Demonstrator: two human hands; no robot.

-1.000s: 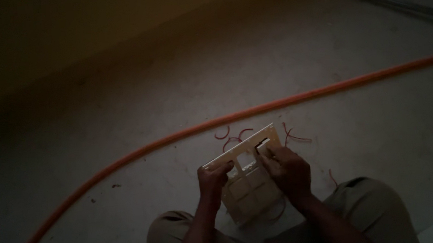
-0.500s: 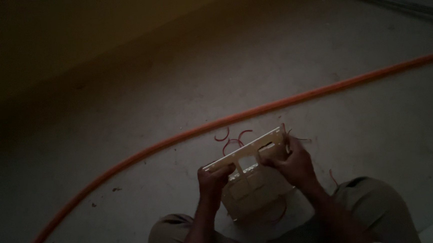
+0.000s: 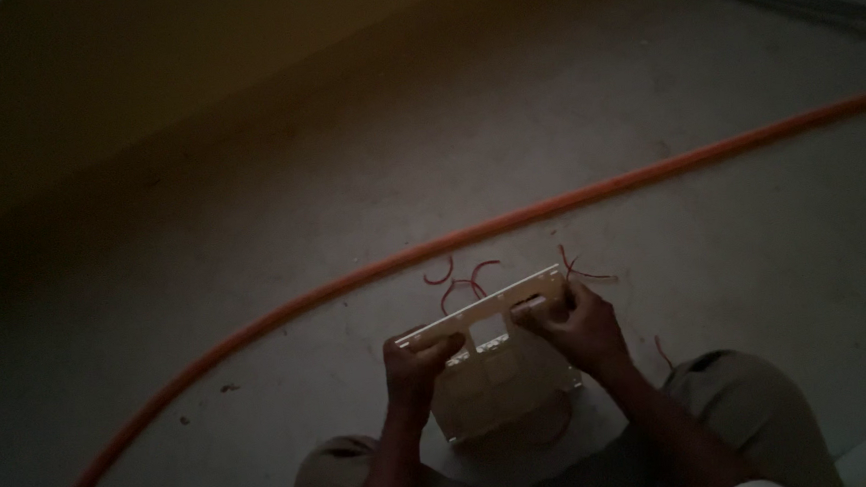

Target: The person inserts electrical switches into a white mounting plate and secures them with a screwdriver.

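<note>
1. The head camera looks down at a flat, pale plastic plate (image 3: 491, 365) with square holes cut in it. It is stiff and smooth, shaped like a rectangle, and it is held tilted above the person's lap.
2. The left hand (image 3: 413, 367) grips the left end of the plate, fingers curled over its top edge, clamped on it.
3. The right hand (image 3: 580, 327) grips the right end of the plate near the top corner, fingers wrapped tight on the edge. The two hands are apart, one at each end.
4. Thin red wires (image 3: 467, 279) curl up just past the top edge of the plate. They look bendy and loopy. More red wire shows by the plate's right corner.
5. A long orange hose (image 3: 355, 278) lies on the floor beyond the plate, round and smooth, bending in a big curve.
6. The floor (image 3: 249, 185) around the plate is grey, rough and dusty, and the room is dim.
7. The person's knees in light brown trousers (image 3: 753, 404) sit just below the plate.
</note>
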